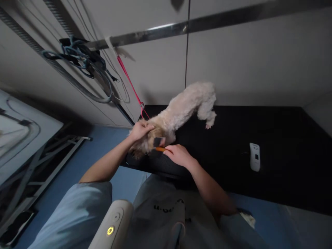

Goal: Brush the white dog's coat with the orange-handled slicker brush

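A small dog (181,103) with short-clipped, cream-white fur stands on a black grooming table, its tan head low at the table's left end. My left hand (140,130) grips the top of the head by the ear, thumb pointing right. In my right hand (178,154) is a slicker brush (160,149) with an orange handle and a flat, greyish rectangular head. The brush head is against or just beside the fur at the side of the dog's head. The dog's face is mostly hidden from this angle.
A pink leash (127,74) runs from a metal wall bar (153,33) down to the dog's neck. White clippers (255,157) lie on the black table (233,128) to the right. Hoses and blue cords (77,55) hang at the upper left, above a folding metal frame (44,173).
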Tool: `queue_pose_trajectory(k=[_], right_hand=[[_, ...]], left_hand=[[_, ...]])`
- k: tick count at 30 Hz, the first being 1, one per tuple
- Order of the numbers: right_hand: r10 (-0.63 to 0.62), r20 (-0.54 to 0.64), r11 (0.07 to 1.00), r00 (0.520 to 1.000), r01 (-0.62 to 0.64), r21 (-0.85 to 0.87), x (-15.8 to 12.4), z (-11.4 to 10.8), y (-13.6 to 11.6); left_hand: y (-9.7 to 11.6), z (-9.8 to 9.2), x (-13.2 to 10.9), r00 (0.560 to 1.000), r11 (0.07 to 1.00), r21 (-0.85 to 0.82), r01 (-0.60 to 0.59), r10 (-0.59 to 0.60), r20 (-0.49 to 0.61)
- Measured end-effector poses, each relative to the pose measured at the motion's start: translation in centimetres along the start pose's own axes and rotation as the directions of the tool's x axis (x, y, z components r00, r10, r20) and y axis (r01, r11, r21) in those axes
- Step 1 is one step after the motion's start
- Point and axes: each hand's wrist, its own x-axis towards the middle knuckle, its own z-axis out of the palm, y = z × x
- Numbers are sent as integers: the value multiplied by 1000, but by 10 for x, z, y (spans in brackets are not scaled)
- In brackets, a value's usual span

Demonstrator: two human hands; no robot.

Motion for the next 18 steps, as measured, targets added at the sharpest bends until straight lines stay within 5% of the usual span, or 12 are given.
queue_pose_trajectory(k=[2,7,9,12,13,18], right_hand=[[-9,2,1000,1000,9,-12,6,2,2],[417,-106,899,902,-427,-97,-8,5,36],[356,-114,933,928,-359,-12,-22,14,27],[47,-83,982,995,-31,184,-23,39,1],[31,-65,974,997,-15,227,-20,47,-3],[246,102,954,964,-260,148,-35,62,34]], left_hand=[[-8,-1,-11,999,1000,1,26,-26,-32],[-23,2,-35,987,990,57,125,-118,-112],[-24,10,-41,986,988,75,134,-125,-107],[-22,21,-48,992,991,95,99,-92,-83],[-23,24,-50,993,992,94,90,-81,-91],[-36,28,-65,984,995,42,94,-86,-159]])
